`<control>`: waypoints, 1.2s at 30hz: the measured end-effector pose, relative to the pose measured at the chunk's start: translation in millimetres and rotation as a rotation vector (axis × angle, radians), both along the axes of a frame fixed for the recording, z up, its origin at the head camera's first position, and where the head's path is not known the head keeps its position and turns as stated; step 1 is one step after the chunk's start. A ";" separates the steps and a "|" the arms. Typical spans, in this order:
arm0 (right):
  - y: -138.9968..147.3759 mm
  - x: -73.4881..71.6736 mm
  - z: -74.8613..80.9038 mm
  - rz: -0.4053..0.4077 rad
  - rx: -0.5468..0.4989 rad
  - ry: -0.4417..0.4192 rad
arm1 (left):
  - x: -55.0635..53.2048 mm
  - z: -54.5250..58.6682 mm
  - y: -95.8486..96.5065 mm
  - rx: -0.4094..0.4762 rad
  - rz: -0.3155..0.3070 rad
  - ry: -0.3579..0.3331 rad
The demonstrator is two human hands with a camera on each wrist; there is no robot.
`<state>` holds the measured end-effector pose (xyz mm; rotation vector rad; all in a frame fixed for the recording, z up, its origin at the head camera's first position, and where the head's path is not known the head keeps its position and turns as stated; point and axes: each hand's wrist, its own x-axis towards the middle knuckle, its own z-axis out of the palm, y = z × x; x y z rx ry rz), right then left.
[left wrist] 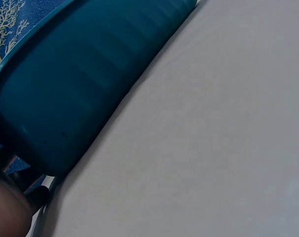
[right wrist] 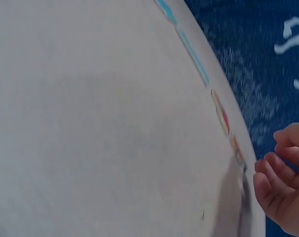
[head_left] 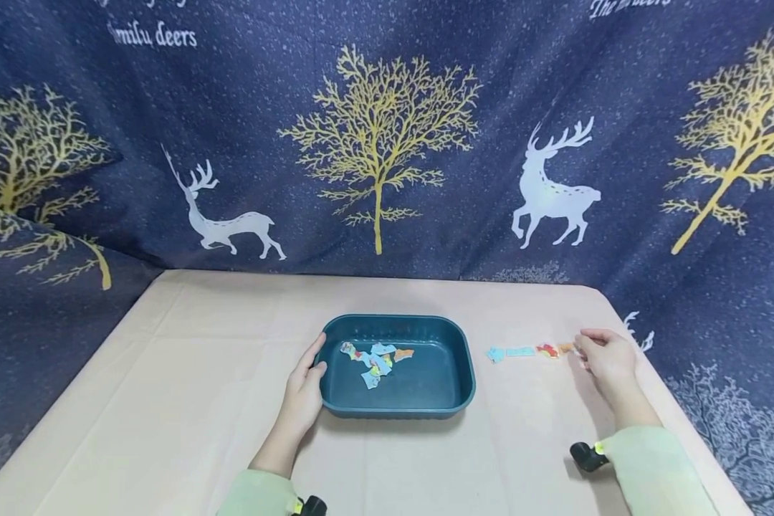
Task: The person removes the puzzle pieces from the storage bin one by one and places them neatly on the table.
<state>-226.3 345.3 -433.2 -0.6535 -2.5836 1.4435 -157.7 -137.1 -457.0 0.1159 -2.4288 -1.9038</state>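
While the head view takes in the whole desk, a dark teal tub stands upright near its middle. The left hand grasps the tub by its left wall, thumb at the rim. Inside, paper-like pieces in blue, yellow, red and orange lie overlapping on the floor of the tub, mostly left of centre. To the right of the tub, four more form a row: a jagged blue piece, a blue strip, a red piece and an orange piece. The right hand is at the right end of this row, beside the orange piece, fingers bent; whether they hold anything cannot be told. Behind hangs a navy cloth printed with deer and trees.

In the left wrist view, the tub's ribbed outer wall fills the upper left, with the left hand's fingers at its end, in shadow.

In the right wrist view, the row runs obliquely along the desk, and the right hand appears at the right edge with curled fingers.
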 end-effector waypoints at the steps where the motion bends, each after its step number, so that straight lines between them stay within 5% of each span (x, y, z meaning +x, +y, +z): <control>1: -4.8 0.7 3.2 0.026 0.023 0.020 | 0.1 0.2 -0.3 -0.001 0.001 0.000; 11: -63.2 3.5 32.0 0.263 0.204 0.159 | 1.3 -0.3 -1.1 0.009 0.002 -0.002; 29: -174.8 7.5 47.5 0.603 0.106 0.275 | 1.4 1.5 -1.3 0.009 -0.009 0.008; 36: -209.2 8.5 41.1 0.723 0.164 0.254 | 0.3 0.4 -1.6 0.009 -0.006 0.002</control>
